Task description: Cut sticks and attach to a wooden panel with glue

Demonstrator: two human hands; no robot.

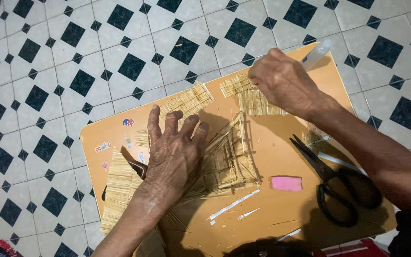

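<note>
Hands: the left hand (177,150) lies flat, palm down, fingers spread wide, pressing on the stick model (224,157); it grips nothing.
Right hand: the right hand (284,83) is curled at the far edge of the counter (281,209), fingers closed around a translucent glue tube (317,54) whose end juts past the knuckles, over a small stick panel (258,102).
Arms: the left forearm enters from the bottom edge and runs up over a stick mat (120,188); the right forearm crosses in from the right, above the scissors (331,183).
Model: a sloped frame of thin pale sticks near the middle of the orange counter, partly under the left palm.
Other panels: one stick sheet (189,100) lies just beyond the left fingertips; another strip (234,85) sits beside the right hand.
Loose items: a pink block (286,183) lies between model and scissors, with white paper slivers (234,204) near it.
Edges: the counter's left and far edges meet the tiled floor (72,57); the panels sit close to the far edge, and bare room is near the front.
Hidden: the tube's tip and what the right fingertips touch cannot be told; the near counter edge is cut off.
</note>
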